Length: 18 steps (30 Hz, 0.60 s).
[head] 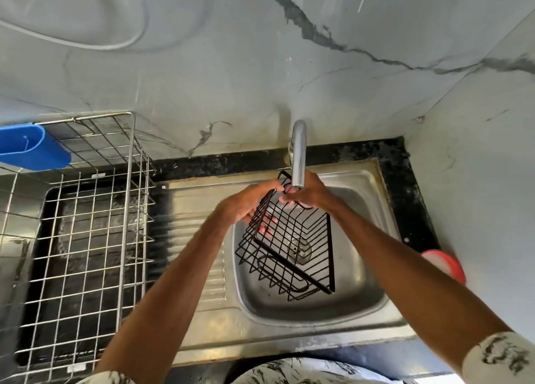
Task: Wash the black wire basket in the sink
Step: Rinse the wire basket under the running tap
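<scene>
Here left hand [246,207] and right hand [311,194] grip the tilted black wire basket [293,265], lengthwise front-to-back.

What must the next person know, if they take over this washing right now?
Left hand: grips the black wire basket at its left side.
Right hand: pinches its far rim, just under the faucet spout.
Basket: held tilted over the sink bowl.
Done: basket is under the spout; running water cannot be seen.
Left: rinse all the wires, then set it aside.
</scene>
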Each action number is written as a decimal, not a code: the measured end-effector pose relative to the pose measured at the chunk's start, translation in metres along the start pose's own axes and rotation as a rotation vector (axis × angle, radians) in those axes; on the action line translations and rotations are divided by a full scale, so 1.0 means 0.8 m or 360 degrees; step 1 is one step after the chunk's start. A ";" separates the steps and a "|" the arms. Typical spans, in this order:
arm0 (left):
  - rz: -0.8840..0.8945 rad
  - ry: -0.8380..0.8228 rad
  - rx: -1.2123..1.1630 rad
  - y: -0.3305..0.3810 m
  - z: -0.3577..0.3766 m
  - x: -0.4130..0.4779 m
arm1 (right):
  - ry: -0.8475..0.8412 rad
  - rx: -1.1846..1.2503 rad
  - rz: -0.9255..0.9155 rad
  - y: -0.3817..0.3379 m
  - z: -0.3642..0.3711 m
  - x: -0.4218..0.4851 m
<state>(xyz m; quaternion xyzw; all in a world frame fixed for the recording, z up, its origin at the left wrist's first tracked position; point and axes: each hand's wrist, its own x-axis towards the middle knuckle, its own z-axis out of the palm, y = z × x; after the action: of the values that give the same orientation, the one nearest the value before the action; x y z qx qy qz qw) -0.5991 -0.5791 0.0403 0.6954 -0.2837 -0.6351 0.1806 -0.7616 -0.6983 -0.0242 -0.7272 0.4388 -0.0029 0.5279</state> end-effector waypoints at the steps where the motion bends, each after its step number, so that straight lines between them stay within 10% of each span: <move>1: 0.0017 0.0026 0.0010 0.004 0.001 -0.003 | 0.0052 0.0070 -0.0020 -0.003 0.003 0.001; 6: 0.0211 0.0188 0.0029 0.013 -0.010 -0.015 | -0.0131 -0.0037 0.0138 0.025 -0.007 0.004; 10: 0.0217 0.0389 0.0009 0.002 -0.012 -0.012 | -0.0240 0.0583 0.0459 0.047 -0.009 -0.007; 18: 0.0392 0.0753 0.0217 -0.015 0.011 -0.025 | 0.0127 0.0439 0.0478 0.014 0.009 0.011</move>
<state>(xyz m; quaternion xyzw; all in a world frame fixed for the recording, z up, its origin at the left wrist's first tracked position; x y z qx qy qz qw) -0.6060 -0.5565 0.0473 0.7952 -0.3581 -0.4076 0.2705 -0.7597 -0.6986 -0.0398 -0.5737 0.5584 -0.0129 0.5991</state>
